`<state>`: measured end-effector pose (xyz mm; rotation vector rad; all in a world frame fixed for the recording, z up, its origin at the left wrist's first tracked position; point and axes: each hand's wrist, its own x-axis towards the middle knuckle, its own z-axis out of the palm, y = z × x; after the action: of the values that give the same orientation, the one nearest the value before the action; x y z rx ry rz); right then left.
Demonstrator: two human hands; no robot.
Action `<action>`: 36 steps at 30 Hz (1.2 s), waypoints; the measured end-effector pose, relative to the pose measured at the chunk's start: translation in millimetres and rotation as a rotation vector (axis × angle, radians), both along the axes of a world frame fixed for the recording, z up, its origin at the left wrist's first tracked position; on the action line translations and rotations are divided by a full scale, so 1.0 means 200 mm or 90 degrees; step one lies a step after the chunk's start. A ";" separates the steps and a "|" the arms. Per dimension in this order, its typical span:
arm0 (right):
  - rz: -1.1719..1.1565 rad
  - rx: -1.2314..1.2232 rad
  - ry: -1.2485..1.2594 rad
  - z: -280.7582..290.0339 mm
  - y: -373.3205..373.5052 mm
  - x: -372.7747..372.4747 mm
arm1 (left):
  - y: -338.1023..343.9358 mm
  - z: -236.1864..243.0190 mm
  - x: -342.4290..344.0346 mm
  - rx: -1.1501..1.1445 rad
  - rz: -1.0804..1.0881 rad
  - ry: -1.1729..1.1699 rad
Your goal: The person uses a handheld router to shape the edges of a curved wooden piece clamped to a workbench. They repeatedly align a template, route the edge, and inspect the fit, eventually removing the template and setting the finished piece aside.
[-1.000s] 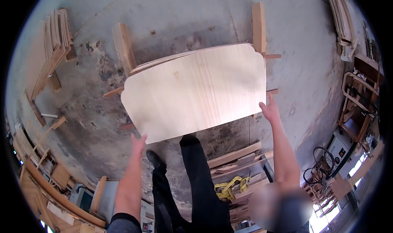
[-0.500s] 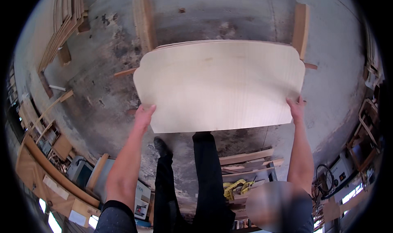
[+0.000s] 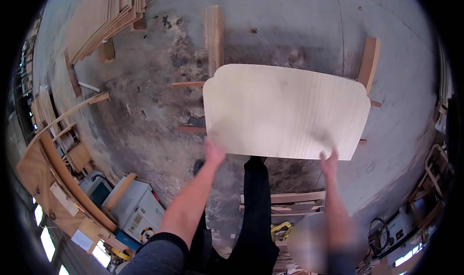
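Pale wooden panel [image 3: 285,110] is lying over wooden strips [image 3: 188,85] on the floor [image 3: 290,23]. Left hand [image 3: 214,152] is at its near-left corner, can't tell the fingers; right hand [image 3: 329,163] is at the near edge, thumb and finger spread.

Grey, worn floor [image 3: 145,144] across most of the frame, blotched dark left of centre, scored by a thin line [image 3: 341,33] at upper right. On it, a narrow white strip [image 3: 89,87] at left; wooden beams [image 3: 214,40] at upper centre and upper right, undersides hidden.
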<state>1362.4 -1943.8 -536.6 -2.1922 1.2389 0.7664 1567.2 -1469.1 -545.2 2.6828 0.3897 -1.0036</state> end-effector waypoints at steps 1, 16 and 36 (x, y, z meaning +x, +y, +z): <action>0.015 0.100 0.088 0.10 0.18 0.08 | 0.04 0.14 -0.08 -0.033 0.025 0.095; -0.554 0.347 0.181 1.26 1.81 -0.31 | 0.74 0.87 0.07 -0.330 0.202 0.392; -0.133 0.470 -0.068 1.35 3.08 2.31 | 3.71 2.64 2.24 0.281 -0.102 -0.489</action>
<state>1824.8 -1327.0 -266.1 -1.4609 0.9108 0.8370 2016.1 -726.9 -16.8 3.2496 0.2503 0.1659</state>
